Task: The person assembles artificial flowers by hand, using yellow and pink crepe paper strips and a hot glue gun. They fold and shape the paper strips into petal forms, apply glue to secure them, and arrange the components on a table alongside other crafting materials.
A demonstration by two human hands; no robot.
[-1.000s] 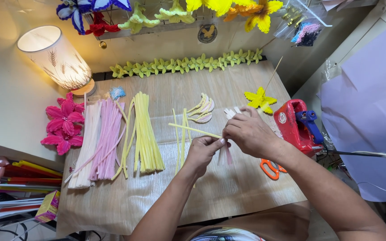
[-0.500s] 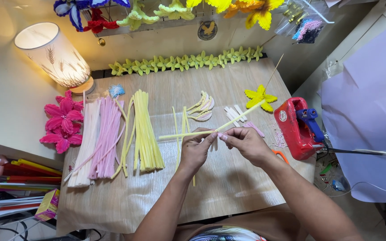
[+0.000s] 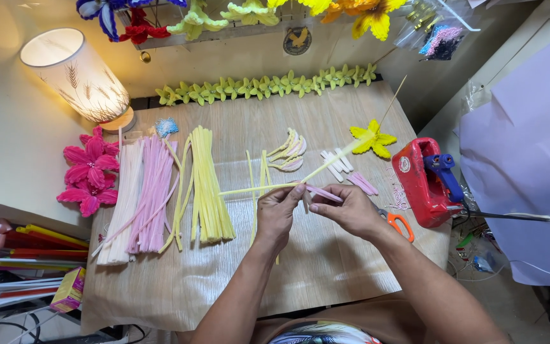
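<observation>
Fingers (image 3: 300, 190) of both hands pinch a pink pipe cleaner (image 3: 323, 193).

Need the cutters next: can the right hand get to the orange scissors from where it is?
Probably yes. The orange scissors lie on the table just beside the right hand, nothing between them. But that hand is pinching a pink stem, so it would have to let go first.

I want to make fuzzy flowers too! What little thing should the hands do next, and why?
Probably wind the pink fuzzy stick around the pale yellow stem. The left hand pinches both where they meet, and the right hand holds the pink stick's free end at an angle across the stem. The grip on each looks firm, so a small twist seems the likely next move.
</observation>
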